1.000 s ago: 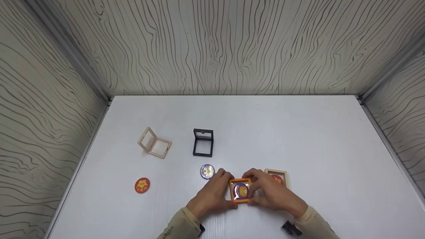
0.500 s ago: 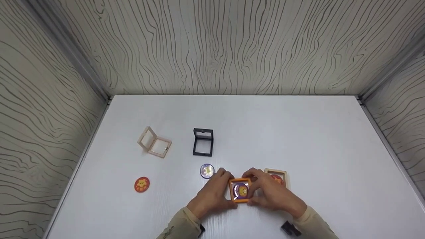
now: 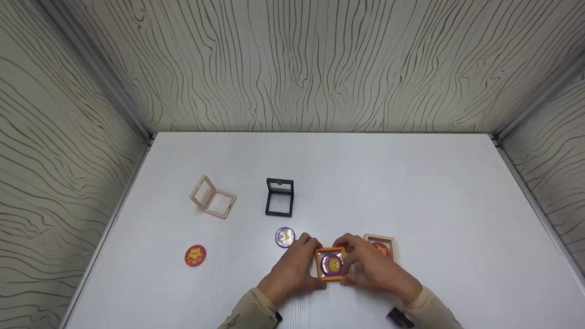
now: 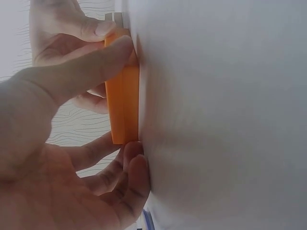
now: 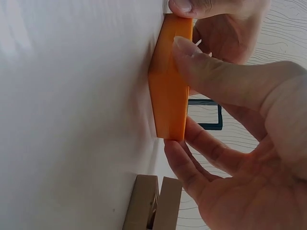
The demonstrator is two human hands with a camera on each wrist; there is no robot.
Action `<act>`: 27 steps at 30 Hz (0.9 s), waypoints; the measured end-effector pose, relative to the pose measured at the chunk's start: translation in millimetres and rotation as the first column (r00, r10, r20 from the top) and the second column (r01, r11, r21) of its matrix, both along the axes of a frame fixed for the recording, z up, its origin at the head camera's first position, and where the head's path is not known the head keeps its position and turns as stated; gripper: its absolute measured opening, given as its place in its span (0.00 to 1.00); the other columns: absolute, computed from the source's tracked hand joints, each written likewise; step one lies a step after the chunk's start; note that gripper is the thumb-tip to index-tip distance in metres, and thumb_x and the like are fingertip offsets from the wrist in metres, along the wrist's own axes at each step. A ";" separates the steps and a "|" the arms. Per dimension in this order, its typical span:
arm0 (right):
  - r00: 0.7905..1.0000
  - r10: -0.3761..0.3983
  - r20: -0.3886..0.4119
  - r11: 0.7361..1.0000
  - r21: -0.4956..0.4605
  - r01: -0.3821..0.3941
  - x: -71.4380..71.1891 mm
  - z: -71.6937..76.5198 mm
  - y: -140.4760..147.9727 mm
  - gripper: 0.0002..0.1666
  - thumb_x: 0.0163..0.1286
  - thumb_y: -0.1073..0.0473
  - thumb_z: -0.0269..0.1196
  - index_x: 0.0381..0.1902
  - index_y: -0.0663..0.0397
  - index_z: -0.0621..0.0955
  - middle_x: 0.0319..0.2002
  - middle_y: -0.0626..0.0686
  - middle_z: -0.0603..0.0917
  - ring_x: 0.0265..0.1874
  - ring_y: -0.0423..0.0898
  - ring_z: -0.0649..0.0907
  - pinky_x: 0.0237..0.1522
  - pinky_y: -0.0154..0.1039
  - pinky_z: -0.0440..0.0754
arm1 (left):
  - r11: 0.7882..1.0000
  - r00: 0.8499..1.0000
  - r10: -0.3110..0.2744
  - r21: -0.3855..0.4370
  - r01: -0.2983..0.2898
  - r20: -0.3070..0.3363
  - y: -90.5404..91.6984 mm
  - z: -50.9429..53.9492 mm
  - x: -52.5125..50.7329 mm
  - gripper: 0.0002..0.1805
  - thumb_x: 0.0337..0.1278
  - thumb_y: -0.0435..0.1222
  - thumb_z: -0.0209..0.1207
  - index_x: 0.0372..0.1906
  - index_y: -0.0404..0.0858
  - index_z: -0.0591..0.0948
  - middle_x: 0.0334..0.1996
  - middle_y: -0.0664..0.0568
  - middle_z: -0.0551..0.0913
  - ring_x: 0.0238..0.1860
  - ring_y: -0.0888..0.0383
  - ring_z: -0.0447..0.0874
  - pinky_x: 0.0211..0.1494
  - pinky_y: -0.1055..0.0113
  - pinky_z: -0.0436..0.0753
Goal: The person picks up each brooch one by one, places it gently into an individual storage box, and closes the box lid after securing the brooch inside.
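An orange square display frame [image 3: 330, 279] lies on the white table, its clear film stretched over a round purple badge [image 3: 331, 264] with a yellow bear figure. My left hand [image 3: 295, 268] grips the frame's left side, thumb at the near edge and fingers at the far corner. On the other side, my right hand [image 3: 372, 267] holds it by thumb and fingers, with the index finger over the right edge. In the left wrist view the orange frame [image 4: 123, 103] looks closed, its two halves together. A beige frame [image 3: 396, 249] with a red badge [image 3: 381, 249] sits partly hidden behind the right hand.
A black frame [image 3: 267, 205] stands opened, farther back. Left of it is an opened pale pink frame [image 3: 209, 210]. A blue-rimmed badge [image 3: 285, 237] lies close to the left fingers, and a red badge [image 3: 195, 255] lies at the left. Patterned walls [image 3: 292, 68] enclose the table.
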State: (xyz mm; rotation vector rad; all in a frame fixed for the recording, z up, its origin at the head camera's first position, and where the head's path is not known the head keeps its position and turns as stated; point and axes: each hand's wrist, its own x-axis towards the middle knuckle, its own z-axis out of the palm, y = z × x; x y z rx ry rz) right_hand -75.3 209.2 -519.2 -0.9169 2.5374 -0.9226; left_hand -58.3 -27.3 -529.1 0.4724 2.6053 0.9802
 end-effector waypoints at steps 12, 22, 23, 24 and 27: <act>0.998 -0.025 0.051 0.998 0.051 0.023 0.5 5.1 2.6 0.07 0.60 0.59 0.80 0.29 0.39 0.92 0.62 0.49 0.80 0.64 0.56 0.79 0.69 0.64 0.76 | 1.000 0.996 -0.008 0.019 0.007 0.086 1.7 2.3 -0.8 0.43 0.41 0.43 0.86 0.65 0.45 0.77 0.57 0.57 0.74 0.60 0.59 0.77 0.69 0.57 0.82; 0.999 -0.033 0.012 0.997 0.068 0.032 -6.7 5.9 10.1 0.08 0.59 0.59 0.81 0.32 0.38 0.92 0.62 0.50 0.82 0.65 0.58 0.79 0.70 0.69 0.73 | 0.993 0.997 0.034 0.108 -0.041 0.068 -18.5 10.5 -10.6 0.44 0.48 0.44 0.83 0.69 0.41 0.74 0.63 0.51 0.75 0.64 0.53 0.77 0.69 0.54 0.81; 0.999 -0.037 0.010 0.997 0.067 0.036 -7.5 5.7 10.8 0.08 0.58 0.58 0.81 0.32 0.38 0.92 0.62 0.50 0.82 0.65 0.59 0.79 0.70 0.71 0.72 | 0.989 0.997 0.056 0.135 -0.063 0.053 -23.0 10.8 -13.2 0.42 0.50 0.43 0.82 0.68 0.41 0.74 0.62 0.50 0.76 0.61 0.52 0.78 0.66 0.55 0.83; 0.999 -0.041 0.005 0.997 0.063 0.040 -8.4 5.6 11.4 0.08 0.58 0.59 0.81 0.32 0.38 0.92 0.62 0.50 0.82 0.65 0.59 0.79 0.69 0.72 0.71 | 0.983 0.996 0.085 0.162 -0.089 0.036 -27.8 10.8 -16.1 0.39 0.53 0.43 0.81 0.67 0.40 0.74 0.60 0.49 0.77 0.58 0.52 0.79 0.62 0.57 0.84; 0.999 -0.040 -0.025 0.998 0.056 0.041 -11.7 7.0 12.0 0.10 0.56 0.59 0.82 0.30 0.40 0.91 0.61 0.51 0.83 0.64 0.60 0.79 0.67 0.73 0.70 | 0.952 0.979 0.201 0.244 -0.186 -0.039 -43.0 9.3 -26.6 0.32 0.60 0.41 0.76 0.63 0.37 0.74 0.55 0.45 0.79 0.49 0.52 0.80 0.50 0.64 0.83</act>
